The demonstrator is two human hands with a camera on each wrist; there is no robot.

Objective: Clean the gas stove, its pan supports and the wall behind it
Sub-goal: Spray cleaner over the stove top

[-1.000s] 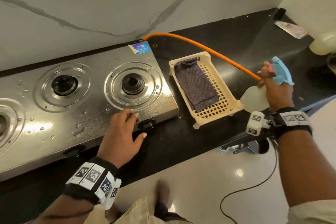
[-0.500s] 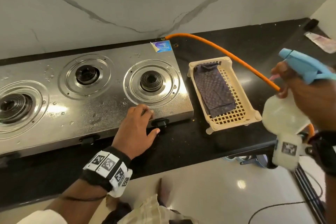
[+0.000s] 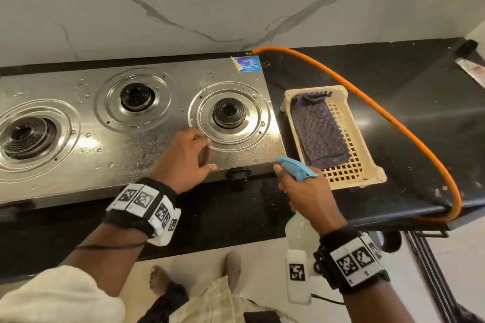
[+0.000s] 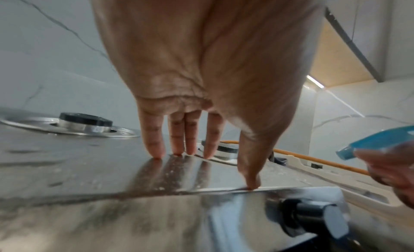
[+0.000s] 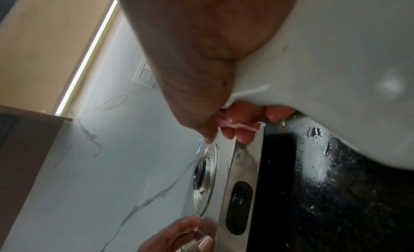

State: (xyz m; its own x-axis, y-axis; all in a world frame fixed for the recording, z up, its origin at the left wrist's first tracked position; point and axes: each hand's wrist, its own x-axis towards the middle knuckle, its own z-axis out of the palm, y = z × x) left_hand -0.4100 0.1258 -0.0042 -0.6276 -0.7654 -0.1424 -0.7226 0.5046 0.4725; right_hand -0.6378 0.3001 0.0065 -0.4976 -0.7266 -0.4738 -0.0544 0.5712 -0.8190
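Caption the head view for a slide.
Left hand rests fingertips on the wet gas stove while right hand holds a spray bottle.

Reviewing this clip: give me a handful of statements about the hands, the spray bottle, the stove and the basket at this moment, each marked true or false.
1. The right hand holds a spray bottle with a blue trigger head. True.
2. The left hand grips a cloth and wipes the stove. False: it holds nothing; its straight fingertips rest on the steel top near the right burner.
3. Pan supports sit over all three burners. False: the burners are bare, with no supports on them.
4. A dark patterned cloth lies inside the cream basket. True.
5. The basket stands on top of the stove. False: it stands on the black counter, right of the stove.
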